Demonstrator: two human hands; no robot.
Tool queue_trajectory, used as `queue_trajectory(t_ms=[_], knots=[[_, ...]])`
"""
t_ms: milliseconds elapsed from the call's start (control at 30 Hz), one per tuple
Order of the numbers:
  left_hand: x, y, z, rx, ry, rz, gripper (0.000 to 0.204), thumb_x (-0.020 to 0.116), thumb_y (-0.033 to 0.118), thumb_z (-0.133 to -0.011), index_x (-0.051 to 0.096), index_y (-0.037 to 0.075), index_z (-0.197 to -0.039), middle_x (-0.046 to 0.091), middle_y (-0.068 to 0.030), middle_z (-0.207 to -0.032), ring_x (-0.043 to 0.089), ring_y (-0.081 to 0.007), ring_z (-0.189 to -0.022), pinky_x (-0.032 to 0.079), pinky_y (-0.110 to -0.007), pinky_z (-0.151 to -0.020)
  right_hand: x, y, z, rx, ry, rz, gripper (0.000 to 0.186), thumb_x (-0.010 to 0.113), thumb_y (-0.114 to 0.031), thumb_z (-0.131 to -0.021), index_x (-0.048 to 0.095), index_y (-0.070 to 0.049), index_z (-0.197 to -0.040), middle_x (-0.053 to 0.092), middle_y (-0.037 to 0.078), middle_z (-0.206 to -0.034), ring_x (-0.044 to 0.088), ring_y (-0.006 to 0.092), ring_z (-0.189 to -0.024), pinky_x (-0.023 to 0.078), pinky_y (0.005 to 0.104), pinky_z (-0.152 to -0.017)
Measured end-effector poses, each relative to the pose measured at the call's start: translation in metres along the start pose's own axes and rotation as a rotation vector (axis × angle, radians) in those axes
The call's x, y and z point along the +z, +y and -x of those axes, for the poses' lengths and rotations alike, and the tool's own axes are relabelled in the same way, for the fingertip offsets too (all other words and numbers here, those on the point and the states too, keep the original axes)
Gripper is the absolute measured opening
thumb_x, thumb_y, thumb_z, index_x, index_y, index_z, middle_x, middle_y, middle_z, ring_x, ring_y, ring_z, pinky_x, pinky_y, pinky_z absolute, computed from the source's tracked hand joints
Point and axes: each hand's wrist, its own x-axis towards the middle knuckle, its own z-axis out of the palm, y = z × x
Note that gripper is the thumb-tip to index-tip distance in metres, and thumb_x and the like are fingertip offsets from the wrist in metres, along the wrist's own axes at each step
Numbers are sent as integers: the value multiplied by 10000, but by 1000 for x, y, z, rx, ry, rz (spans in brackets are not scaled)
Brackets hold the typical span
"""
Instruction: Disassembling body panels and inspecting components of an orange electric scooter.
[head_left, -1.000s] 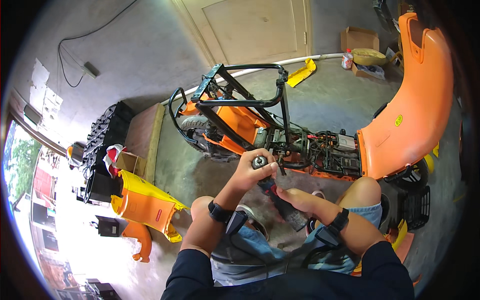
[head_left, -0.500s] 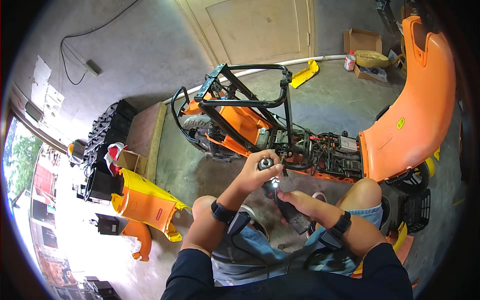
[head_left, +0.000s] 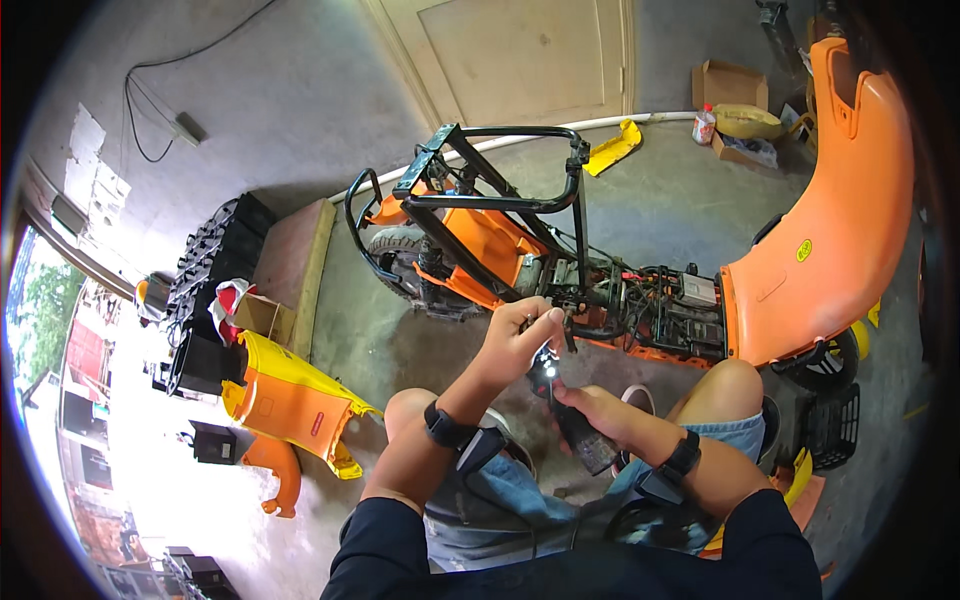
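Observation:
In my right hand (head_left: pixel 588 402) is a black cordless ratchet wrench (head_left: pixel 584 436) with a lit lamp near its neck. Its thick handle end points down toward my lap. My left hand (head_left: pixel 512 345) is closed around the tool's head end, thumb on top, so the head and anything fitted to it are mostly hidden. Just beyond my hands lies the stripped scooter frame (head_left: pixel 480 205), with black tubes, orange panels and exposed wiring (head_left: pixel 640 300).
A large orange front body panel (head_left: pixel 800 270) rises at the right. On the left lie a yellow-and-orange panel (head_left: pixel 295 405) and several black parts (head_left: pixel 215 250). An open cardboard box (head_left: pixel 730 85), a bottle (head_left: pixel 704 124) and a yellow piece (head_left: pixel 614 148) are by the wall.
My left thumb has moved over the round socket end that showed before, covering it. The wrench has turned slightly, and my right hand keeps its hold.

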Motion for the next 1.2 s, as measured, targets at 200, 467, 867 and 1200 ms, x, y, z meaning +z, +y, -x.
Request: queue_trajectory(t_ms=[200, 467, 867, 1200], knots=[[12, -9, -7, 56, 204, -271, 246, 768, 146, -831, 559, 28, -884, 587, 18, -710, 554, -49, -640, 461, -207, -586, 6, 1, 0, 1, 122, -133, 498, 587, -489, -922, 591, 3, -997, 623, 96, -772, 656, 239, -589, 538, 340, -531], [24, -22, -10, -74, 306, 92, 182, 682, 47, -876, 510, 46, -936, 616, -38, -811, 627, -99, -752, 514, -245, -672, 2, 4, -7, -146, 260, -25, 548, 555, -558, -932, 603, -12, -922, 614, 66, -741, 642, 179, -642, 514, 301, -587], [27, -11, -3, 120, 248, 169, 163, 615, -21, -874, 466, 40, -896, 595, -81, -790, 602, -156, -736, 502, -310, -719, 4, 0, -3, -222, 237, -52, 469, 665, -470, -896, 560, -20, -971, 601, 53, -811, 632, 172, -629, 509, 305, -572], [24, -11, -4, 146, 107, 73, 152, 655, -8, -853, 507, 25, -861, 605, -60, -790, 628, -126, -700, 517, -269, -624, -4, 6, 1, -103, 137, -55, 389, 613, -400, -926, 560, -14, -918, 597, 81, -748, 642, 226, -579, 533, 355, -527]])
